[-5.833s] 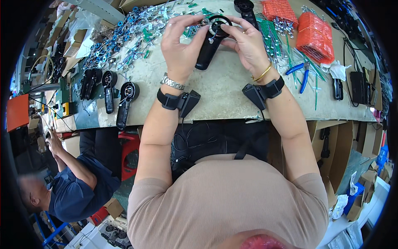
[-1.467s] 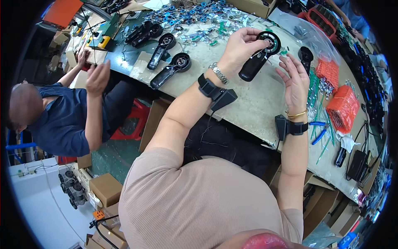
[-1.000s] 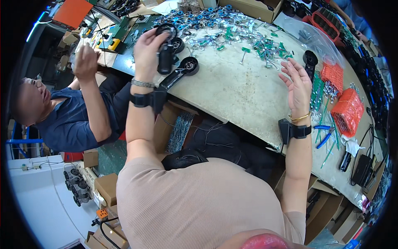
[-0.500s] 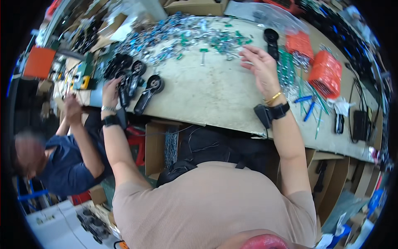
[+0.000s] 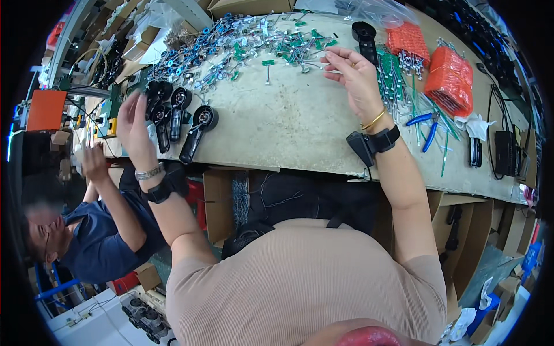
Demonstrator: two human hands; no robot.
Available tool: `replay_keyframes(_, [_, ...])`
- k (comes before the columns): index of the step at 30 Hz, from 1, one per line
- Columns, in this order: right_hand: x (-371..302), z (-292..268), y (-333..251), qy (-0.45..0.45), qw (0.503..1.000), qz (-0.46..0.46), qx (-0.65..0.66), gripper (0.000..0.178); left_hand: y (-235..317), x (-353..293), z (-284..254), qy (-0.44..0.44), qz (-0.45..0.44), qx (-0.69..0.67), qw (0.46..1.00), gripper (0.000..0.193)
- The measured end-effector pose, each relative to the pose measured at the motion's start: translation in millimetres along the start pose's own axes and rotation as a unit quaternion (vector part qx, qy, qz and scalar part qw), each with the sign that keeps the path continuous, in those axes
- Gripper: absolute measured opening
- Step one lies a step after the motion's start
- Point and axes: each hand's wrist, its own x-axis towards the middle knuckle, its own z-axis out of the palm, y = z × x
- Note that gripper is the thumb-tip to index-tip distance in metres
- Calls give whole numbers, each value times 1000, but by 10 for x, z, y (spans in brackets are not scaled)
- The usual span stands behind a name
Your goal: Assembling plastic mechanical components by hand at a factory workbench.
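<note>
My left hand (image 5: 135, 130) is raised at the table's left end, fingers stretched out and apart, with nothing visible in it. Just right of it lie several black handheld housings with round heads and handles, among them one lying nearest the middle (image 5: 199, 132). My right hand (image 5: 360, 86) hovers at the right edge of a loose pile of small green circuit boards with wires (image 5: 300, 46). Its thumb and forefinger come together in a pinch; whatever is between them is too small to make out. A single wired board (image 5: 268, 63) lies apart from the pile.
Another black housing (image 5: 365, 37) lies beyond my right hand. To the right are orange bubble-wrapped bundles (image 5: 449, 81), blue-handled cutters (image 5: 428, 130) and a black adapter (image 5: 506, 153). At left, a co-worker in a dark blue shirt (image 5: 104, 242) has hands raised near the table.
My left hand has come away from the black housings and opened, moving left. My right hand stays by the boards, its fingers drawn closer together. The whole view has shifted slightly.
</note>
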Motion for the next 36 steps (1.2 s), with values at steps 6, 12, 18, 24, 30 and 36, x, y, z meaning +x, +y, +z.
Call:
replay_keyframes(6, [32, 52, 20, -8, 1000, -2, -3, 24, 474, -482, 1251, -261, 67, 110, 957, 21])
replay_keyframes(12, [11, 35, 5, -13, 1000, -7, 3, 24, -210, -375, 1978, -312, 123, 286, 898, 26])
replay_keyframes(18, [-2, 13, -9, -9, 1000, -1, -2, 25, -449, -345, 2188, -246, 172, 402, 865, 27])
replay_keyframes(24, [-24, 42, 11, -26, 999, 3, -27, 29, -320, -321, 2141, -290, 59, 236, 926, 21])
replay_keyframes(30, [-50, 121, 38, -46, 996, -25, -71, 31, 49, -643, 2246, -371, -66, -130, 917, 16])
replay_keyframes(36, [-21, 74, 81, -46, 995, -28, -81, 30, 69, -769, 2340, -369, -39, -165, 914, 19])
